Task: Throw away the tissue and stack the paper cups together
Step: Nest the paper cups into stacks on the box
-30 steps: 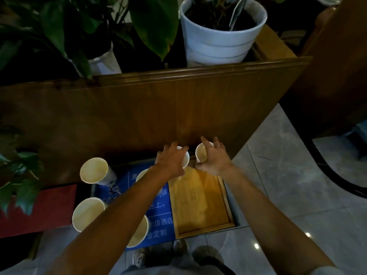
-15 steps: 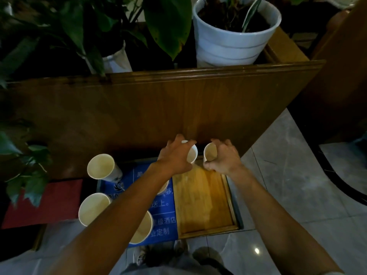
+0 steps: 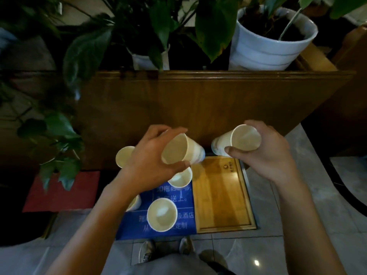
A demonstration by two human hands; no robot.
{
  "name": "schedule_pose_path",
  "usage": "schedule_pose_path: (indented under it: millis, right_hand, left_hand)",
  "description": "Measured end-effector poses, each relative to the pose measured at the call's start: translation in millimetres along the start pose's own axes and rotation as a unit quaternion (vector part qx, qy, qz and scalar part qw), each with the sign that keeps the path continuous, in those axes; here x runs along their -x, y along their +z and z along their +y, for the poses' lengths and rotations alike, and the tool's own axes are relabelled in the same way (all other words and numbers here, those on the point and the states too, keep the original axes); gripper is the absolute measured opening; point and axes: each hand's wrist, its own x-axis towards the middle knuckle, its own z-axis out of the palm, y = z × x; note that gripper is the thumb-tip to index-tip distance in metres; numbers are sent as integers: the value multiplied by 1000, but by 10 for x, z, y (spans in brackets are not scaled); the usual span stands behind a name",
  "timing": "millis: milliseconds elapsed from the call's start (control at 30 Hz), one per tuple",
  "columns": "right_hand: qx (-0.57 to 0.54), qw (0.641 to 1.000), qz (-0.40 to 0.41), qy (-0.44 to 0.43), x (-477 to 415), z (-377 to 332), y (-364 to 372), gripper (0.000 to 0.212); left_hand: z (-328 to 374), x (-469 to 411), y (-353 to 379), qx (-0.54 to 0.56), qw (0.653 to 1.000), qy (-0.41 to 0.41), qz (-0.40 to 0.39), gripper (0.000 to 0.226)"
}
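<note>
My left hand (image 3: 151, 165) grips a white paper cup (image 3: 178, 149), tilted with its mouth toward me. In my right hand (image 3: 272, 153) is a second paper cup (image 3: 238, 140), also tipped, its base pointing left toward the first cup. The two held cups are apart, above the low surface. Below them stand more paper cups: one (image 3: 161, 214) on the blue mat, one (image 3: 181, 178) under my left hand, one (image 3: 124, 155) at the left, and one (image 3: 135, 203) mostly hidden by my left forearm. No tissue is visible.
A wooden tray (image 3: 220, 197) lies right of the blue printed mat (image 3: 184, 207). A tall wooden planter wall (image 3: 198, 100) stands behind, holding white plant pots (image 3: 270, 50) and leafy plants. A red mat (image 3: 61, 193) lies at the left. My shoes (image 3: 147, 251) stand on the tiled floor.
Both hands have lifted their cups off the tray's far end and raised them toward me, tilting them. The camera has come closer.
</note>
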Motion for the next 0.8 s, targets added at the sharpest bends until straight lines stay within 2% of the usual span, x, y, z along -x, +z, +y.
schedule_pose_path:
  millis: [233,467,800]
  right_hand:
    - [-11,998,28,-59,501,-736,32,84]
    - [2,997,26,-66,896,-1265,196,85]
    - [29,1000,-2,-4,1475,-1482,558,86]
  left_hand:
    - [-246,682,-735,-20,997,-4,68,79]
    - [-516,1143,-1112,-29,996,14,79,81]
    - [-1017,1373,-1206,-70,997,18,3,79]
